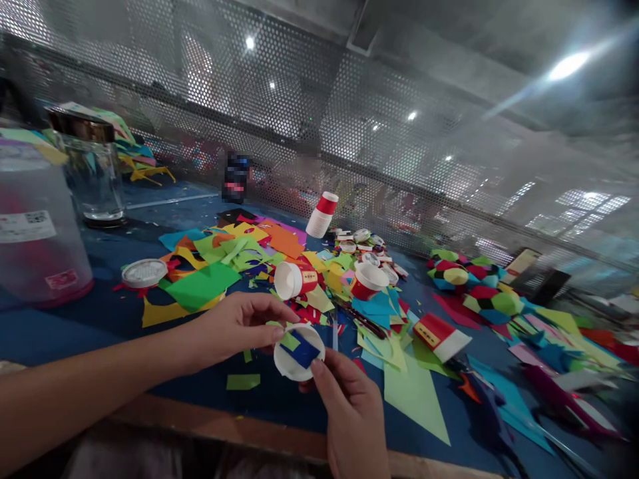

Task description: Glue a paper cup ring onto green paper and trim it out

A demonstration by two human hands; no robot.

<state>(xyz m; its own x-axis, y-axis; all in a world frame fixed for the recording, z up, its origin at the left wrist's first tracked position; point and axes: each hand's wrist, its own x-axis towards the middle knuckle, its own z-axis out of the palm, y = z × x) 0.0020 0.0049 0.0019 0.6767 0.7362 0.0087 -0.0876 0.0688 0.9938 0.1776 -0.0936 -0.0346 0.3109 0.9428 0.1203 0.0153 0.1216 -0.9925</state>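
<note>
Near the table's front edge, my right hand [349,399] grips a small white round paper piece [285,366], like a lid or cup base, by its lower right rim. My right thumb presses on a dark blue paper piece [305,354] lying on it. A small light green paper piece [290,340] overlaps the blue one. My left hand [244,326] pinches at the upper left rim, by the green piece; its fingertips partly cover what they hold. Just beyond the hands, a red and white paper cup [302,279] lies on its side.
Coloured paper scraps [204,286] cover the table's middle. Scissors [367,319] and another paper cup [369,281] lie beyond my right hand. A hot-glue gun [482,399] is at right. A plastic jug [40,239] and glass jar [92,173] stand left; stacked cups [322,214] stand behind.
</note>
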